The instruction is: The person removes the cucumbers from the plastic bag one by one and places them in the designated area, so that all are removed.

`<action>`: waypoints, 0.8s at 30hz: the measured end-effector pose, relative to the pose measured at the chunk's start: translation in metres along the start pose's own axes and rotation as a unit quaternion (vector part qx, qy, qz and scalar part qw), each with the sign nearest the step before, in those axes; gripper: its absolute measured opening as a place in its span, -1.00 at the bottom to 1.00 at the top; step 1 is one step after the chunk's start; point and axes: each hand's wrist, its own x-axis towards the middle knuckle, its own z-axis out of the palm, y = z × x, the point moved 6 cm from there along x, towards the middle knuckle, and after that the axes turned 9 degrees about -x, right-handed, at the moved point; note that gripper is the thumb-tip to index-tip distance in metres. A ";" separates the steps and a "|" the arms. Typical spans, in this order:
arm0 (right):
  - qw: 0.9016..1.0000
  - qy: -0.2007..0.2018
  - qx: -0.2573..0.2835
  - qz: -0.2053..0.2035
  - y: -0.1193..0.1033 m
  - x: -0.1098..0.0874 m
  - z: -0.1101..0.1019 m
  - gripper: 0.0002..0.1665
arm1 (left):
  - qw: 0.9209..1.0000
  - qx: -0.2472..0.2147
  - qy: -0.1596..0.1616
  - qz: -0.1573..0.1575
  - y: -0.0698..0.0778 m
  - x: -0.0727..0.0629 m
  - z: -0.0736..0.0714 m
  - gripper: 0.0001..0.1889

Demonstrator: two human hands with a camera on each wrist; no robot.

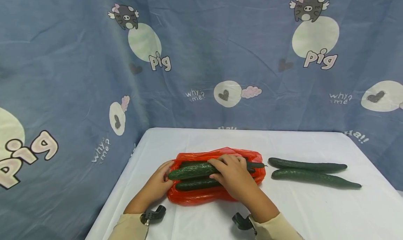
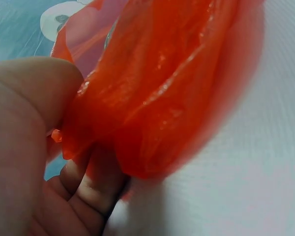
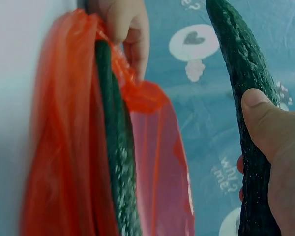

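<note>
My right hand (image 1: 233, 175) grips a dark green cucumber (image 1: 193, 170) around its middle, thumb along the near side, above an open red plastic bag (image 1: 201, 198). In the right wrist view the held cucumber (image 3: 246, 73) stands apart from the bag. Inside the bag lie other cucumbers, one at the near side (image 1: 196, 184) and one partly hidden behind the held one. At the bag's left end my left hand (image 1: 158, 182) pinches the red plastic (image 2: 132, 108) between thumb and fingers.
Two more cucumbers lie side by side on the white table to the right of the bag, a far one (image 1: 308, 165) and a near one (image 1: 315, 178). A blue printed cloth (image 1: 195, 33) hangs behind and left of the table (image 1: 315, 215).
</note>
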 end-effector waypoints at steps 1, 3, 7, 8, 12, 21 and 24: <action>1.000 0.000 -0.004 0.003 0.002 -0.002 0.000 -0.38 | 1.000 0.004 0.001 0.001 0.001 0.000 -0.001 -0.20; 1.000 0.002 -0.009 0.005 0.007 -0.007 0.000 -0.38 | 1.000 0.006 0.004 0.005 0.002 -0.001 -0.002 -0.21; 1.000 0.013 -0.018 0.001 0.015 -0.017 0.000 -0.36 | 1.000 0.005 0.009 0.005 0.001 -0.002 -0.001 -0.21; 1.000 0.017 -0.020 0.000 0.017 -0.020 -0.001 -0.35 | 1.000 0.004 0.008 0.002 0.001 -0.002 -0.001 -0.21; 0.999 0.029 -0.026 0.007 0.026 -0.032 -0.002 -0.36 | 1.000 0.001 0.003 -0.007 0.000 -0.003 0.002 -0.24; 0.998 0.036 -0.043 0.042 0.047 -0.056 -0.004 -0.37 | 1.000 0.006 0.008 -0.013 0.001 -0.004 0.001 -0.24; 0.997 0.043 -0.048 0.050 0.053 -0.063 -0.005 -0.35 | 1.000 0.006 0.009 -0.007 0.001 -0.005 0.001 -0.24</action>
